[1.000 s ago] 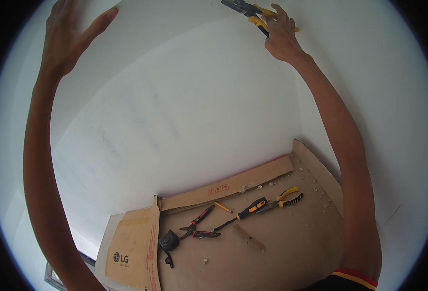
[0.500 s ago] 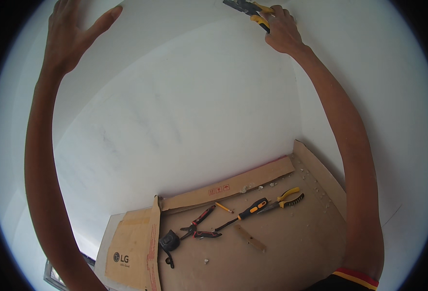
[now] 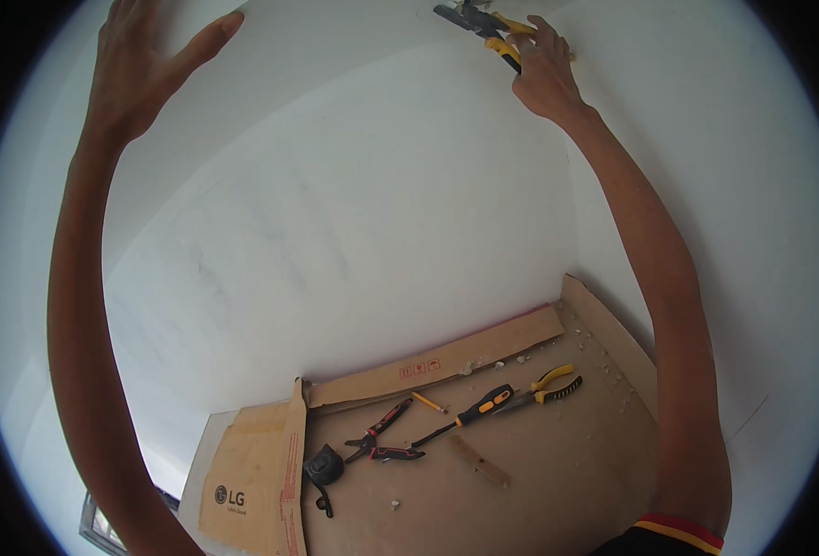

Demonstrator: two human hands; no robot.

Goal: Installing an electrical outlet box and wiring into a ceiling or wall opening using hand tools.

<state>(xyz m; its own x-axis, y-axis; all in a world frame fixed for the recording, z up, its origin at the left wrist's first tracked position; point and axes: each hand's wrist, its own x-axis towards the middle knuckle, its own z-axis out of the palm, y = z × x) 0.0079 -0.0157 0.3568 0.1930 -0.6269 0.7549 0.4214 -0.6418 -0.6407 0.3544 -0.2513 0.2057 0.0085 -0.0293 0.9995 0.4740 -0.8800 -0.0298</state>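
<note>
My right hand (image 3: 548, 82) is raised at the top right, its fingers closed on pliers (image 3: 497, 44) with yellow and black handles. The dark jaws of the pliers are up against a rough, broken patch (image 3: 472, 6) of the white surface, partly cut off by the frame's top edge. At the top left my left hand (image 3: 133, 79) lies with thumb spread against the white surface. Its fingertips run out of the picture, and it holds nothing that I can see.
Below lies opened cardboard (image 3: 539, 491). On it are red-black pliers (image 3: 377, 437), a black tape measure (image 3: 324, 465), a pencil (image 3: 430, 402), a screwdriver (image 3: 472, 413), yellow-black long-nose pliers (image 3: 548, 385), a wood strip (image 3: 480, 461) and pale crumbs. White walls (image 3: 354, 222) enclose the corner.
My right hand and the pliers have shifted slightly down and to the right in the picture. The broken patch by the jaws shows more. My left hand has barely moved.
</note>
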